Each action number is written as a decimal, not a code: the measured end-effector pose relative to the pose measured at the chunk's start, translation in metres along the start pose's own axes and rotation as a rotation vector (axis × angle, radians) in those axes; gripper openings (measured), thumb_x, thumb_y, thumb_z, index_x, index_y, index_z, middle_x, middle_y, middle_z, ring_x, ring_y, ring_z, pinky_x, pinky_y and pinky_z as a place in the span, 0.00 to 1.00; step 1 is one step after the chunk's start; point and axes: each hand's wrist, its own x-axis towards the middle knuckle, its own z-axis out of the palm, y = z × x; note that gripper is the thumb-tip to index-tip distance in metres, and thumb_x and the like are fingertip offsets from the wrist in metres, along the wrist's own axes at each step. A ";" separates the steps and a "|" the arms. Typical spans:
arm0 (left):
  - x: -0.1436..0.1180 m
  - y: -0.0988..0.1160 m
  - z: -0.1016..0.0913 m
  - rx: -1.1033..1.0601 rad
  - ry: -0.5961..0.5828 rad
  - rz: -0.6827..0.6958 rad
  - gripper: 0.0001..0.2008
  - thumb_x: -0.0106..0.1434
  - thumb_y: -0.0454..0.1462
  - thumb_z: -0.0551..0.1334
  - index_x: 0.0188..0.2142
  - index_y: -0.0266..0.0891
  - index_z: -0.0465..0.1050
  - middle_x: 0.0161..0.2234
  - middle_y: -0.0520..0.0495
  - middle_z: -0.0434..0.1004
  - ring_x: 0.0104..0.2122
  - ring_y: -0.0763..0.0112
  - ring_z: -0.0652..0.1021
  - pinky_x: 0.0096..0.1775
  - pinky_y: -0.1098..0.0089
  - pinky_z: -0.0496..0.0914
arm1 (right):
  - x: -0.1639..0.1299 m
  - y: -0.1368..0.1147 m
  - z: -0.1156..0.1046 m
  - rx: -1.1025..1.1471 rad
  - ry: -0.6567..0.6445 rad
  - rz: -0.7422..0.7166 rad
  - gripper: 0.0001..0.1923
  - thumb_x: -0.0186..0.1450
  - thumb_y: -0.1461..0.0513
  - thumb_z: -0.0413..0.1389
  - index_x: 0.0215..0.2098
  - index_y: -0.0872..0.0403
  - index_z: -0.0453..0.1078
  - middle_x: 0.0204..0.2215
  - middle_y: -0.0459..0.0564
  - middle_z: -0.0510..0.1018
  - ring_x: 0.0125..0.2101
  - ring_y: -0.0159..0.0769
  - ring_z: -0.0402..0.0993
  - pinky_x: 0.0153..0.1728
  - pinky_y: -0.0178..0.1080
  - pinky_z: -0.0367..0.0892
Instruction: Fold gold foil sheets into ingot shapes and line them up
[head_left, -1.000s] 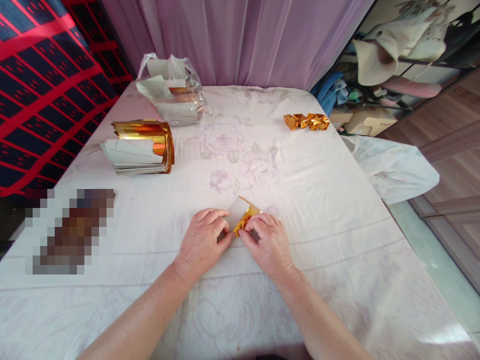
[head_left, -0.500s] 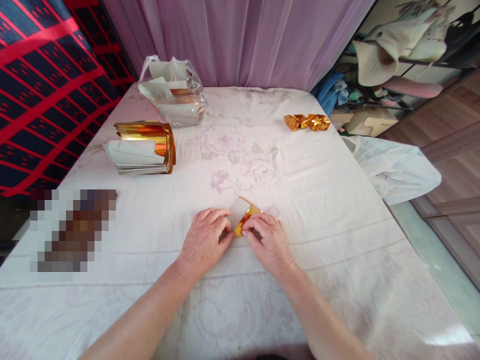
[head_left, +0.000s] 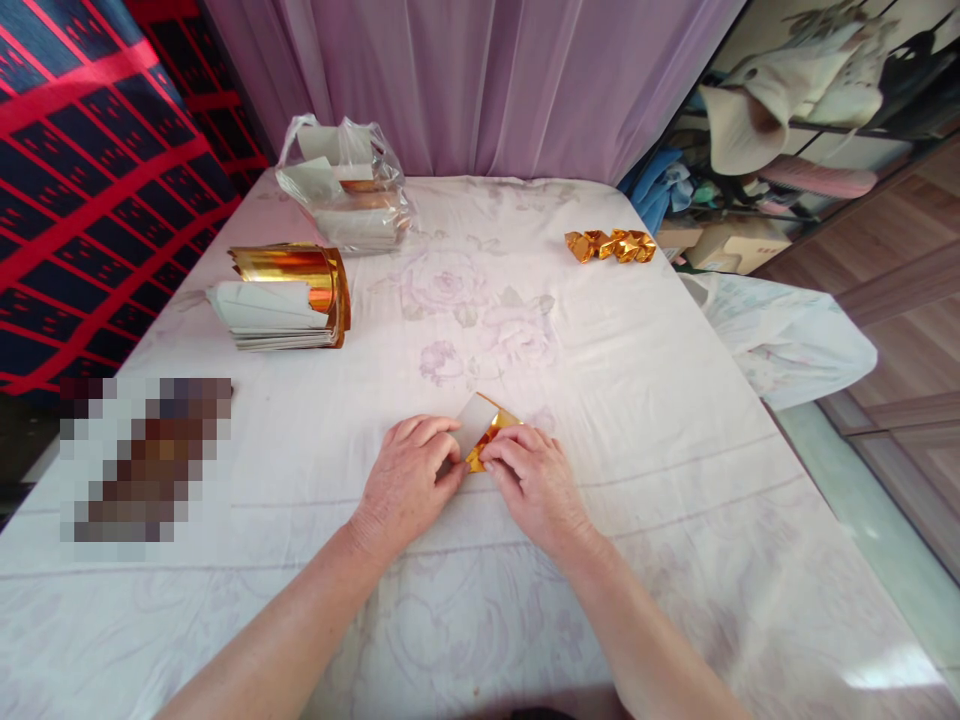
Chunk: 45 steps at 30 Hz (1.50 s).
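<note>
Gold paper (head_left: pixel 484 432), white on its upturned side, lies on the cloth (head_left: pixel 637 400) just in front of you, pinched between both of your hands near the table's middle. Your left hand (head_left: pixel 409 478) rests knuckles up with its fingers curled onto the sheet's left edge, and your right hand (head_left: pixel 534 478) meets it from the other side, thumb and forefinger closed on the gold corner. Both hands touch the sheet and nearly touch each other. Far to your left sits a stack (head_left: pixel 281 300) of white sheets with a gold one curling over its top, and beyond it a clear bag (head_left: pixel 345 185) holding more paper. Well apart at the far right, a short row of folded gold pieces (head_left: pixel 611 244) lies near the table's edge. A blurred patch covers something at your near left.
</note>
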 end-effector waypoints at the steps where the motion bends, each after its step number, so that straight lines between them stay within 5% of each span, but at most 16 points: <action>1: 0.000 0.000 0.000 -0.003 0.002 0.000 0.07 0.61 0.32 0.65 0.29 0.41 0.68 0.49 0.47 0.78 0.50 0.60 0.74 0.51 0.56 0.67 | 0.000 -0.001 0.000 -0.017 0.000 -0.006 0.07 0.66 0.66 0.56 0.36 0.49 0.74 0.38 0.47 0.77 0.40 0.40 0.72 0.39 0.42 0.59; 10: 0.000 0.000 0.000 -0.020 0.007 -0.007 0.07 0.61 0.32 0.65 0.29 0.42 0.68 0.49 0.48 0.78 0.49 0.60 0.74 0.51 0.56 0.67 | 0.000 -0.011 0.001 -0.053 0.039 0.026 0.00 0.64 0.62 0.59 0.34 0.49 0.73 0.36 0.48 0.76 0.40 0.41 0.71 0.39 0.42 0.59; 45: 0.001 0.003 0.001 0.049 0.003 0.014 0.08 0.61 0.37 0.67 0.30 0.42 0.68 0.49 0.46 0.77 0.49 0.57 0.73 0.50 0.54 0.67 | 0.003 0.011 -0.005 0.126 -0.027 -0.040 0.09 0.65 0.68 0.55 0.35 0.49 0.75 0.38 0.47 0.79 0.40 0.38 0.75 0.43 0.43 0.65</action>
